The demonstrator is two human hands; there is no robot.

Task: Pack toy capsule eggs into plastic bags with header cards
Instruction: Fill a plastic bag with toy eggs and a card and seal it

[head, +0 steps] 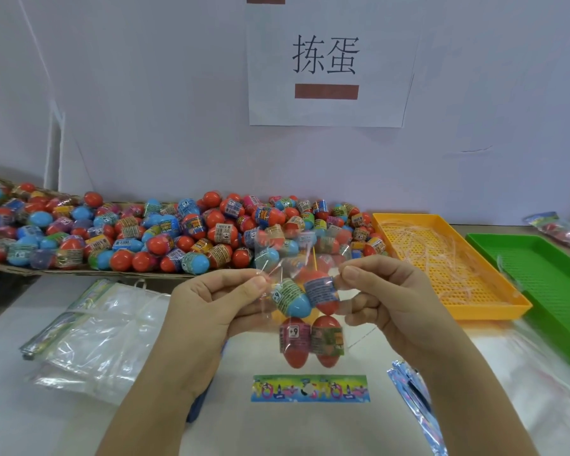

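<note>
While both hands hold it above a white table (211, 422), a clear bag (305, 306) hangs between them with four eggs inside: a blue egg (295, 302) and a red one (323, 291) on top, and two red eggs (295, 345) below. The left hand (218, 301) pinches the bag's left edge between thumb and fingers, and the right hand (385, 304) pinches the right edge, so the hands are apart with the bag stretched between them. A label on one lower egg reads "6+"; the other label print is too small to read. A colourful header card (310, 389) lies flat on the table just below the bag. Behind, a cardboard tray (79, 273) holds a big pile of loose eggs (178, 235), mostly red and blue. Empty bags (89, 330) lie at left. At right sit an orange tray (494, 311) holding clear strips, a green tray (547, 291), and more cards (412, 396). A paper sign (324, 55) on the wall reads "拣蛋".
</note>
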